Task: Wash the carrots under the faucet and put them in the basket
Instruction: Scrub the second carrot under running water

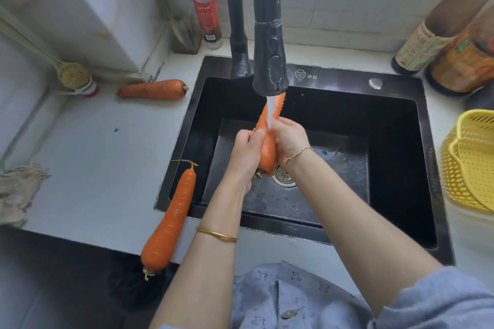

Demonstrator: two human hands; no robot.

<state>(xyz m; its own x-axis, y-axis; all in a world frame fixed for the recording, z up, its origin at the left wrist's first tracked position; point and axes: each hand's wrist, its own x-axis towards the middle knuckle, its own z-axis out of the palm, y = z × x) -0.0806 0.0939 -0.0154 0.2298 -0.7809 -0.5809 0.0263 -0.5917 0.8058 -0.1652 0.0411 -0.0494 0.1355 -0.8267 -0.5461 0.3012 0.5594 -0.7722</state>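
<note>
Rinsing: both hands, left hand (pixel 247 152) and right hand (pixel 290 141), are gripping one carrot (pixel 267 147) under the faucet (pixel 270 61); rotating it should wet every side.

White tiled wall (pixel 347 16), pale countertop (pixel 93 168), dark floor (pixel 53 288) below.

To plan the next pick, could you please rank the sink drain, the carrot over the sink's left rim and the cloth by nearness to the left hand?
1. The sink drain, just below the left hand.
2. The carrot, over the sink's left rim.
3. The cloth, far left on the counter.
</note>
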